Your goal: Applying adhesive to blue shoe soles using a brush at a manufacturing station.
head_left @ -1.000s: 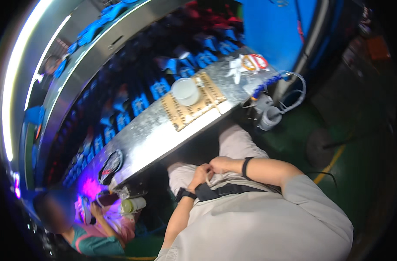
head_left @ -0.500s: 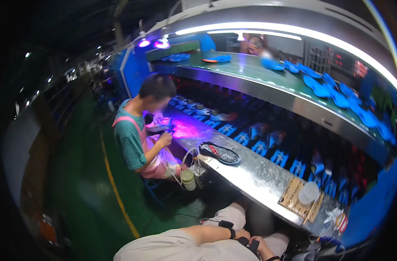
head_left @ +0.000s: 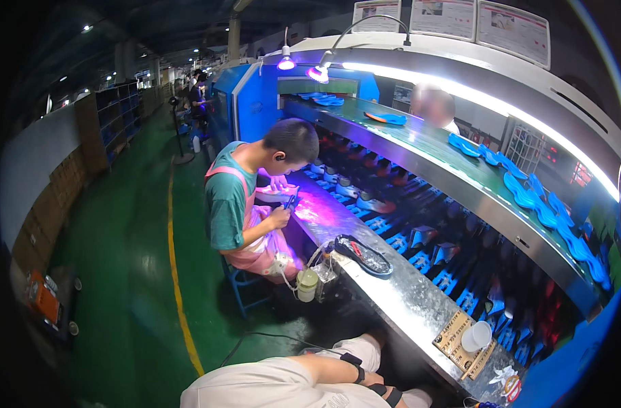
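My left hand (head_left: 372, 378) rests over my lap at the lower edge, with a black band around its wrist. Just beside it, my right hand (head_left: 400, 402) is mostly cut off by the picture's edge. Black straps cross both hands, and their fingers are hidden. Nearest them is the metal workbench (head_left: 419, 323), apart from both hands. On it lie a cardboard piece (head_left: 453, 334) bearing a white plastic cup (head_left: 476, 336), and a dark shoe-shaped tray (head_left: 366, 256) with something red inside.
To the left a seated co-worker (head_left: 232, 197) holds a shoe and a blue tool under purple lamps. A lidded pot (head_left: 307, 284) hangs at the bench edge. Blue insoles (head_left: 528, 194) lie on the upper green conveyor (head_left: 429, 139); shoes stand on the lower rack. A cable (head_left: 283, 335) crosses the floor.
My view has tilted up and shifted, so the scene sits lower and more of the background shows. My hands stay together at my lap, now closer to the lower edge.
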Motion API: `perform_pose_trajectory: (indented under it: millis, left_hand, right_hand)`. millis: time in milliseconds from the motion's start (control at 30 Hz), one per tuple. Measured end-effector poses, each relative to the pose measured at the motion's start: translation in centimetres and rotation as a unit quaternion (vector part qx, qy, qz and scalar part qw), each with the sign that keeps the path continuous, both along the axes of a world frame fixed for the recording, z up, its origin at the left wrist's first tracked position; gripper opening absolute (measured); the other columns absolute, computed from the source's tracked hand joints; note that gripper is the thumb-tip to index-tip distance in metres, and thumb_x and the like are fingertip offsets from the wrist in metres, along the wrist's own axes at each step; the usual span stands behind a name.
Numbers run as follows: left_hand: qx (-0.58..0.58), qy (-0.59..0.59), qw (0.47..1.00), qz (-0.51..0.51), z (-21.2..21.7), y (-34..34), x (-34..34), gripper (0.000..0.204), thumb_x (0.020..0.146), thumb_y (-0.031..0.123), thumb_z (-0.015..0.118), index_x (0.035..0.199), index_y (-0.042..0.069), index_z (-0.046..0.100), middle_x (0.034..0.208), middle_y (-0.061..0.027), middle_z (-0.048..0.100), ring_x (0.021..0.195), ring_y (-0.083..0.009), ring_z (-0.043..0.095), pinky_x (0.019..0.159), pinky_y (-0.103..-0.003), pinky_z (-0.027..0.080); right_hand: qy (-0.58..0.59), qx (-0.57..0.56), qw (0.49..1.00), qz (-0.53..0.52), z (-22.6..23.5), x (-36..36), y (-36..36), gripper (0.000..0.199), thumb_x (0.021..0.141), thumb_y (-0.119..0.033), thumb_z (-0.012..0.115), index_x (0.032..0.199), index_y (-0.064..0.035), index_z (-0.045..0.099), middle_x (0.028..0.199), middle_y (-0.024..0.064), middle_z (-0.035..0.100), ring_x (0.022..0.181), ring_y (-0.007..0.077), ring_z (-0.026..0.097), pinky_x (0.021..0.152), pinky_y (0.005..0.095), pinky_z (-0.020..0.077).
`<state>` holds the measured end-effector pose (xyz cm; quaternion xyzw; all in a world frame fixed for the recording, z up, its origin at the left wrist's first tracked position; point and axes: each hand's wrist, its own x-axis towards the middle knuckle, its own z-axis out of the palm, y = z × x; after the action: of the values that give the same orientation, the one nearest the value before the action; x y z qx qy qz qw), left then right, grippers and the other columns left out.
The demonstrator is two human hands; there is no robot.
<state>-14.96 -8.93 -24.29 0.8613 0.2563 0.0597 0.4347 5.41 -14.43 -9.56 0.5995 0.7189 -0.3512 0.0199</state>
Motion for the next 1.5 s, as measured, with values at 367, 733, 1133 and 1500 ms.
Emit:
perform_pose_trajectory:
  millis: [367,733,1133,1500]
  left_hand:
    - [0.296,0.342,0.882,0.137,15.0,6.1,-8.6,0.026,0.086,0.021,0.064,0.106,0.008,0.075,0.118,-0.0175,0.067,0.115,-0.0339,0.06,0.096,-0.055,0.041]
    - [0.158,0.229,0.946,0.164,15.8,6.0,-10.8,0.022,0.082,0.015,0.065,0.099,0.004,0.075,0.101,-0.0178,0.073,0.101,-0.0328,0.069,0.085,-0.046,0.052]
    - [0.079,0.16,0.961,-0.209,20.0,-0.4,-12.3,0.03,0.084,0.016,0.054,0.096,-0.004,0.072,0.102,-0.0221,0.072,0.098,-0.0327,0.065,0.089,-0.041,0.048]
    - [0.095,0.109,0.888,-0.436,17.0,2.6,-8.6,0.012,0.07,0.011,0.07,0.078,0.002,0.068,0.077,-0.012,0.067,0.071,-0.0275,0.063,0.064,-0.038,0.049]
  right_hand:
    - [-0.197,0.2,0.957,-0.073,-4.1,8.8,0.2,0.038,0.085,-0.023,0.061,0.112,0.0042,0.065,0.101,0.0255,0.069,0.097,0.039,0.066,0.089,0.0469,0.0522]
    - [-0.127,0.18,0.973,-0.065,-0.9,7.7,0.2,0.039,0.09,-0.021,0.054,0.118,0.004,0.064,0.102,0.0305,0.069,0.1,0.0452,0.066,0.089,0.0494,0.0518]
    - [-0.119,0.266,0.955,-0.051,-0.3,6.5,-0.5,0.031,0.088,-0.022,0.055,0.1,0.0005,0.072,0.099,0.0261,0.07,0.099,0.0411,0.067,0.091,0.0478,0.052]
    - [-0.082,0.21,0.966,-0.126,-4.0,7.8,0.6,0.019,0.083,-0.013,0.065,0.098,-0.0027,0.064,0.096,0.0234,0.068,0.095,0.0422,0.065,0.084,0.0486,0.052]
